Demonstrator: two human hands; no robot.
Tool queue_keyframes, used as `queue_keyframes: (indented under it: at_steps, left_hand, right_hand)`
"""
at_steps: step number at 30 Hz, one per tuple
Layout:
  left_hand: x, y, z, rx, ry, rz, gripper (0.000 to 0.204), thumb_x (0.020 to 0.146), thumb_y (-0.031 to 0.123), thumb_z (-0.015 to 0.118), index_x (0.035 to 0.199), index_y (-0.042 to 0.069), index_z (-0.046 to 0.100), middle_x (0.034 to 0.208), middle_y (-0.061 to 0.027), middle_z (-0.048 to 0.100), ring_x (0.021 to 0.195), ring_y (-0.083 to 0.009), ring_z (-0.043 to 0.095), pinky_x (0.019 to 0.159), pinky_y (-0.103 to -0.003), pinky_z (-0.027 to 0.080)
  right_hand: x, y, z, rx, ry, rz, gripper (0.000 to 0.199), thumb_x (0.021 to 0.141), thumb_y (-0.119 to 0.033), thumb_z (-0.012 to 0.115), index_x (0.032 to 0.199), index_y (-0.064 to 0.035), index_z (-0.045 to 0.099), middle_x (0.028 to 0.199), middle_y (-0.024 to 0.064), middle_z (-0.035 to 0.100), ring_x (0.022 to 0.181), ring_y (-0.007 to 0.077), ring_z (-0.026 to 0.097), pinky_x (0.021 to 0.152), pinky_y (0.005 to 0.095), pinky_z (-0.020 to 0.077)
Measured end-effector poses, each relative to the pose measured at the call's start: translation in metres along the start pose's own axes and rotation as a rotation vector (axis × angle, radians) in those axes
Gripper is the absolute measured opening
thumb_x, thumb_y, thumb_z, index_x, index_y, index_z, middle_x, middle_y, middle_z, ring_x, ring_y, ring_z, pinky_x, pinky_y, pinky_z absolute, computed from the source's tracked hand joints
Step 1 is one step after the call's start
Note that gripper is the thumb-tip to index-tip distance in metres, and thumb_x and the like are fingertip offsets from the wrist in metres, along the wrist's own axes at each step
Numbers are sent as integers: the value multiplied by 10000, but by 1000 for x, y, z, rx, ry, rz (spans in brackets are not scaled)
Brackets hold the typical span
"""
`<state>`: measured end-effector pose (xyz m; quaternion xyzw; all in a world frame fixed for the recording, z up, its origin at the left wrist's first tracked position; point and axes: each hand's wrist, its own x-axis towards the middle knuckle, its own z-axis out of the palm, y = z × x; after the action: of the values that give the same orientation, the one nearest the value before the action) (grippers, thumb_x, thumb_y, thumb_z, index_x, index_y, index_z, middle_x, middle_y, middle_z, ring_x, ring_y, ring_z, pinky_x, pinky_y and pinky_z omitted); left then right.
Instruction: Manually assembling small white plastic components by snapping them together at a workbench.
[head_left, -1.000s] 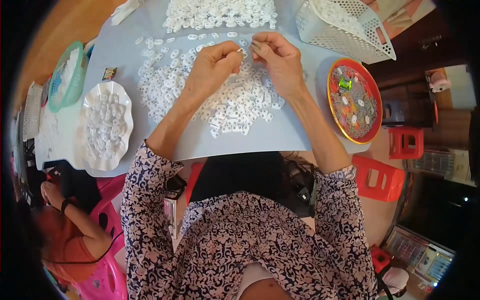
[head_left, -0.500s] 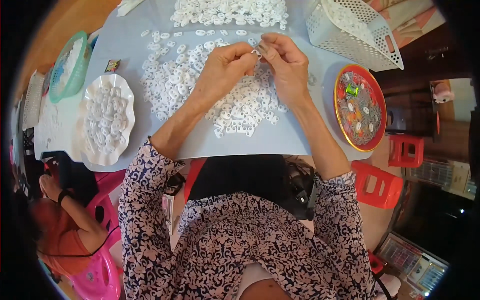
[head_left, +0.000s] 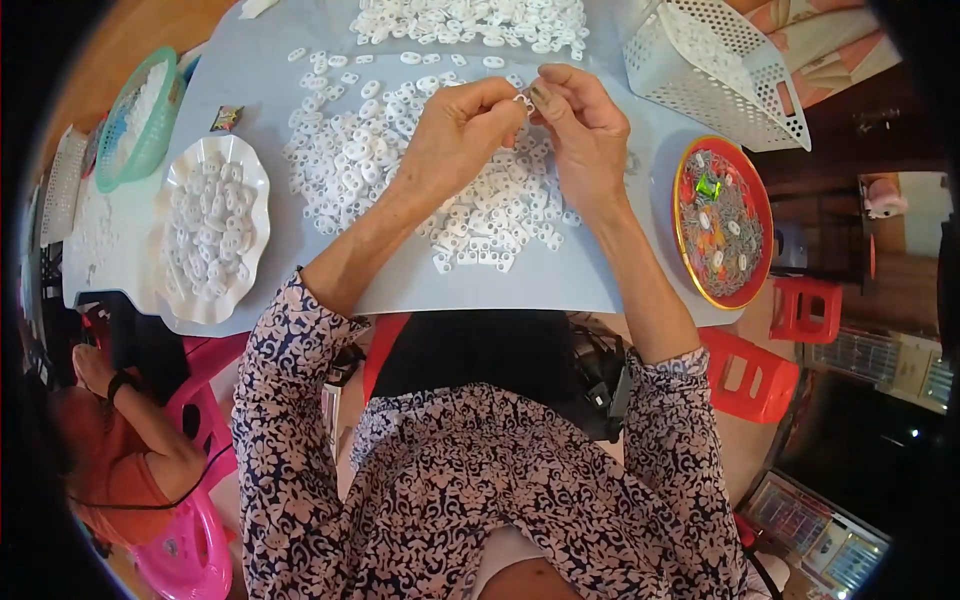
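Observation:
Over a heap of small white plastic pieces [head_left: 360, 160], my two hands meet at the fingertips. My left hand [head_left: 455, 135] pinches one white two-holed plastic piece [head_left: 524, 102] between thumb and fingers. At the right side of that piece, my right hand [head_left: 588, 140] has its thumb and forefinger closed together. What those right fingertips hold is too small and hidden to make out. The loose pieces around are oval with two holes, and several stand in a row [head_left: 475, 262] along the heap's near edge.
A red gold-rimmed dish [head_left: 768, 240] of thin grey parts stands right; a scalloped white plate [head_left: 258, 262] of white pieces stands left. A white perforated basket [head_left: 680, 85], green basket [head_left: 178, 95] and small wrapped packet [head_left: 226, 118] surround the heap. Another person's arm [head_left: 150, 420] is lower left.
The view has shifted slightly. The white piece shows more plainly between my fingertips. Both hands keep nearly the same pose over the heap.

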<state>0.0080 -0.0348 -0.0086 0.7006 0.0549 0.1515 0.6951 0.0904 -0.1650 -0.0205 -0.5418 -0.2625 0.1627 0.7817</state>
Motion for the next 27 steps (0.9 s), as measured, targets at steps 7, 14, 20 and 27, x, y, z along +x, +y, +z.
queue_keyframes:
  at_steps: [7, 14, 20, 27]
  left_hand:
    - [-3, -2, 1, 14, -12, -38, 191, 867, 133, 516, 771, -6, 604, 680, -7, 568, 659, -79, 519, 644, -230, 436]
    - [-4, 2, 1, 39, -21, 29, 220, 856, 153, 540, 689, 11, 560, 576, 10, 490, 546, -51, 425, 487, -228, 339]
    - [-5, 3, 3, 35, -12, 6, 211, 845, 135, 537, 684, -1, 534, 568, 9, 462, 546, -53, 402, 485, -241, 334]
    - [-5, -6, 8, 58, 87, 129, 194, 842, 110, 519, 711, -28, 482, 562, -8, 388, 558, -68, 340, 485, -270, 321]
  right_hand:
    - [-1, -5, 2, -80, 1, -13, 233, 868, -58, 637, 1092, 3, 614, 949, 55, 654, 842, 88, 597, 755, 219, 490]
    - [3, -11, -7, -241, -110, -26, 150, 864, -45, 636, 997, 22, 650, 882, 32, 653, 787, 79, 589, 727, 204, 484]
    - [3, -8, -8, -227, -119, -92, 147, 859, -34, 633, 996, 19, 648, 885, 27, 652, 783, 78, 588, 712, 203, 483]
    - [0, -10, 6, -367, 7, -163, 163, 837, -26, 650, 995, 13, 654, 868, 19, 656, 751, 63, 581, 671, 193, 473]
